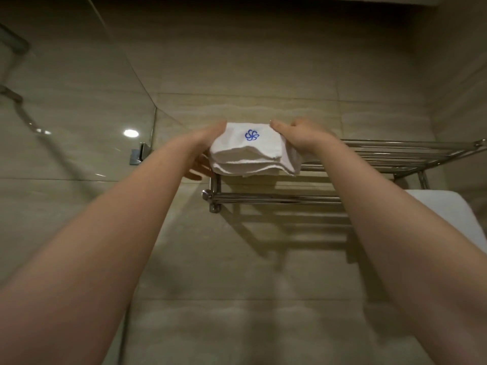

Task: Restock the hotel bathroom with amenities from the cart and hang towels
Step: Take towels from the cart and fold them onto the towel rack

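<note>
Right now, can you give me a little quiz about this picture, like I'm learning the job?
1. True or false: only one hand holds the folded towel.
2. What colour is the logo on it? A red, B blue, C green.
3. Fill in: the towel is at the ___ end of the metal rack.

Key: 1 false, since the left hand and the right hand both grip it, one at each side. 2 B. 3 left.
</note>
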Motion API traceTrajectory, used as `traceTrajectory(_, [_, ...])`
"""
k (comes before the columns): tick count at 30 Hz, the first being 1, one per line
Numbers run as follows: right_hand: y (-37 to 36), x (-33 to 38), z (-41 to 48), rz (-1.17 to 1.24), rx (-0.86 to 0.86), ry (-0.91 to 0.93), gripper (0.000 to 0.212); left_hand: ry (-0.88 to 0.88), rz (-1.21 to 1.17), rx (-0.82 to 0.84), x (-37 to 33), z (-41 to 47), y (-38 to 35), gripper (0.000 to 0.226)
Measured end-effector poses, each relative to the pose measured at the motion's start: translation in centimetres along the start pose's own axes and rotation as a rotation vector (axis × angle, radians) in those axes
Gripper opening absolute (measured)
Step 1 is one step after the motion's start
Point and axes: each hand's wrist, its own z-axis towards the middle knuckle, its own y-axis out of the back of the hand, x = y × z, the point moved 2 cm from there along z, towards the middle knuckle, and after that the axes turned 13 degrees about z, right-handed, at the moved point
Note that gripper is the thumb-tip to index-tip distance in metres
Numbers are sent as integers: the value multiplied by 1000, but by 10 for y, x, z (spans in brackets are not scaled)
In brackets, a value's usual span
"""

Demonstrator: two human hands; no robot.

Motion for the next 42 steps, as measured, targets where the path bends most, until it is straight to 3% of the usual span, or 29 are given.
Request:
traceTrajectory(4, [-15, -31, 67, 20, 137, -107, 124, -63, -303, 142, -17, 2, -6, 35])
traceTrajectory(6, [-9, -18, 54, 107, 199, -172, 106, -95, -269, 62, -24, 9, -3, 29])
traceTrajectory(8, [0, 10, 22, 140, 272, -174, 68, -138, -203, -56, -32, 15, 2, 27])
traceTrajectory(11, [2, 24, 24, 218, 278, -148, 37, -160, -85, -253, -45, 22, 12, 55])
traceTrajectory(14, [-6, 26, 37, 224, 257, -195, 27, -189, 169, -404, -56, 27, 16, 53])
traceTrajectory(16, [-7, 24, 49, 206, 109, -161, 17, -199, 344, -481, -56, 30, 18, 40])
traceTrajectory(18, [-5, 22, 51, 186, -49, -115, 27, -159, 419, -463, -53, 32, 20, 42])
traceTrajectory(21, [-5, 24, 41, 50, 90, -141, 22, -148, 381, -410, -51, 29, 19, 59])
traceTrajectory(24, [-5, 21, 32, 111, 201, -133, 37, -218, 443, -238, -52, 29, 7, 49])
traceTrajectory(32, [-10, 13, 14, 170, -137, -131, 68, -253, 422, -166, -38, 18, -3, 54])
traceTrajectory(39, [-16, 2, -14, 155, -380, -4, 53, -217, 145, -563, -15, 5, -6, 54])
traceTrajectory(42, [-18, -3, -40, 232, -539, 30, 44, -118, 10, -618, -1, -9, -17, 62])
